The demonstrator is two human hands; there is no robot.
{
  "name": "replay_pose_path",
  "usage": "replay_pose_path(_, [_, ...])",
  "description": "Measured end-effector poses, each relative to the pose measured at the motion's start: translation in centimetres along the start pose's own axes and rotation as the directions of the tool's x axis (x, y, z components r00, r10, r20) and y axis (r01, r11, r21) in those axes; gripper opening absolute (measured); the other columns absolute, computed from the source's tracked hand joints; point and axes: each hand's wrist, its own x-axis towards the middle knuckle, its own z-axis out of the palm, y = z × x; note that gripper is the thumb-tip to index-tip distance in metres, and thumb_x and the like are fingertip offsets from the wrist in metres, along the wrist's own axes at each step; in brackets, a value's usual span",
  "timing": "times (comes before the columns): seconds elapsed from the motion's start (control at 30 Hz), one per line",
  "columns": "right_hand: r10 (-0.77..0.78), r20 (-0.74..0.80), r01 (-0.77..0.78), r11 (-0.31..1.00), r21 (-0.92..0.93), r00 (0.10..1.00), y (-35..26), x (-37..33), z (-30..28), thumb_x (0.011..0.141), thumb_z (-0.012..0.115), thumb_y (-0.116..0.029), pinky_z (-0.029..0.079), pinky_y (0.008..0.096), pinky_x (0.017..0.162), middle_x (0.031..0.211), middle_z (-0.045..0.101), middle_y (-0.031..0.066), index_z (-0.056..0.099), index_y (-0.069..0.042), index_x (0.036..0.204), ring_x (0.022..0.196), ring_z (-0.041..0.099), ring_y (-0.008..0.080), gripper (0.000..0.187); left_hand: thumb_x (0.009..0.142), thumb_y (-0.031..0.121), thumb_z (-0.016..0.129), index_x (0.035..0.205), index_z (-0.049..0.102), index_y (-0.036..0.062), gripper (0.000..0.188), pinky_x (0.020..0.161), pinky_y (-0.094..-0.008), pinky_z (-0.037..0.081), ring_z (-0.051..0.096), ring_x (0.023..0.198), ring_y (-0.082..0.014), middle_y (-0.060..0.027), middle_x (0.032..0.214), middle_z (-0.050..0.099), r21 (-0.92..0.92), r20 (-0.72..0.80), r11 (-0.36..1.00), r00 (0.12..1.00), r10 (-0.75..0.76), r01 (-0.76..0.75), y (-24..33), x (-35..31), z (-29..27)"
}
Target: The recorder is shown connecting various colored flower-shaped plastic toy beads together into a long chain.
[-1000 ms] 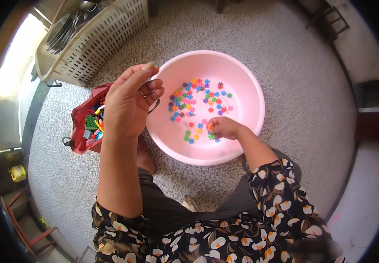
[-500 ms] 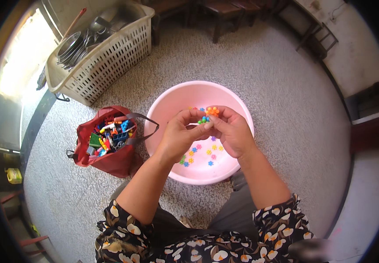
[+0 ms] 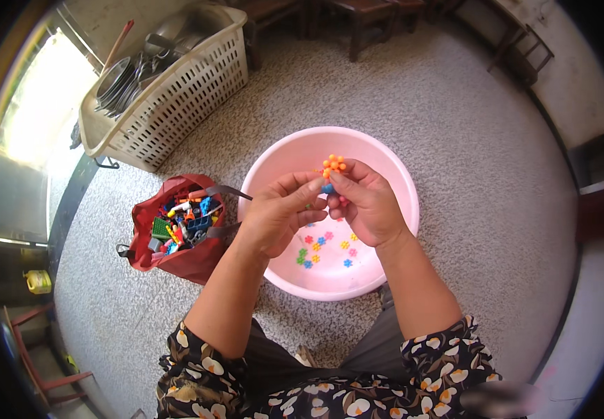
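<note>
My left hand (image 3: pixel 274 213) and my right hand (image 3: pixel 370 206) meet above a pink plastic basin (image 3: pixel 403 178), thumbs and fingers closed on a small joined cluster of flower-shaped plastic pieces. An orange flower-shaped piece (image 3: pixel 333 165) sticks up beyond the fingertips. Under it, a blue piece (image 3: pixel 327 188) shows between the thumbs, and a pinkish-red piece (image 3: pixel 344 201) peeks out by my right fingers. How the pieces link is partly hidden by my fingers. Loose flower pieces (image 3: pixel 316 247) in yellow, blue, green and pink lie scattered on the basin's bottom.
Left of the basin stands a red fabric bag (image 3: pixel 193 264) full of mixed toy bricks, its grey strap reaching the rim. A white perforated basket (image 3: pixel 176 105) with metal pans sits at the far left. Wooden stools (image 3: pixel 358 28) line the back, and a yellow container (image 3: pixel 38 281) stands at left.
The orange piece has turned and now stands higher over my fingertips. My fingers have shifted their hold, and a pinkish-red piece has come into sight. The whole view has shifted slightly.
</note>
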Motion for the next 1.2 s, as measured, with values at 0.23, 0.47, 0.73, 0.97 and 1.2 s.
replay_pose_path(0.23, [0.038,0.025,-0.039,0.998,0.053,0.999,-0.3,-0.6,0.4,0.086,0.054,-0.017,0.043,0.0195,0.052,0.082,0.057,0.0014,0.053,-0.004,0.103,0.060,0.052,0.0069,0.021,0.084,0.014,0.057,0.099,0.054,0.0018,0.019,0.064,-0.0262,0.049,0.057,0.071,-0.0124,-0.0034,0.084,0.057,0.064,-0.003,0.996,0.998,0.058,-0.057,-0.8,-0.4,-0.4])
replay_pose_path(0.47, [0.076,0.101,-0.094,0.979,0.181,0.992,-0.8,-0.6,-0.2,0.088,0.047,-0.022,0.038,0.0225,0.045,0.075,0.055,0.0056,0.053,-0.007,0.093,0.055,0.052,0.0125,0.017,0.086,0.014,0.053,0.094,0.055,0.0018,0.014,0.060,-0.0250,0.048,0.054,0.066,-0.0108,-0.0025,0.076,0.055,-0.119,0.003,0.993,1.000,0.022,-0.021,-0.5,-1.1,-0.8])
replay_pose_path(0.73, [0.071,-0.002,-0.070,0.987,0.141,0.997,-0.5,0.3,1.3,0.086,0.046,-0.019,0.045,0.0268,0.051,0.075,0.054,0.0073,0.050,-0.006,0.087,0.061,0.053,0.0144,0.013,0.085,0.009,0.054,0.100,0.053,0.0002,0.018,0.067,-0.0265,0.050,0.057,0.073,-0.0136,-0.0064,0.084,0.058,-0.057,-0.068,0.992,0.992,0.107,-0.111,1.0,-0.5,-1.2])
replay_pose_path(0.97, [0.063,-0.067,-0.060,0.997,0.050,0.996,0.0,0.9,0.8,0.088,0.048,-0.021,0.046,0.0259,0.052,0.074,0.053,0.0046,0.051,-0.005,0.088,0.061,0.052,0.0122,0.017,0.083,0.009,0.057,0.101,0.054,-0.0001,0.021,0.068,-0.0258,0.051,0.058,0.074,-0.0129,-0.0058,0.085,0.058,-0.042,-0.061,0.993,0.992,0.108,-0.111,0.6,-0.1,-1.6])
replay_pose_path(1.2, [-0.001,-0.043,-0.015,0.921,-0.389,0.999,-0.2,0.3,1.8,0.085,0.055,-0.019,0.043,0.0200,0.051,0.069,0.053,0.0013,0.054,-0.004,0.088,0.058,0.051,0.0077,0.015,0.082,0.009,0.058,0.099,0.054,0.0004,0.020,0.070,-0.0260,0.049,0.057,0.074,-0.0127,-0.0050,0.085,0.058,0.029,-0.034,0.991,0.991,0.132,-0.131,0.2,-0.2,-1.4])
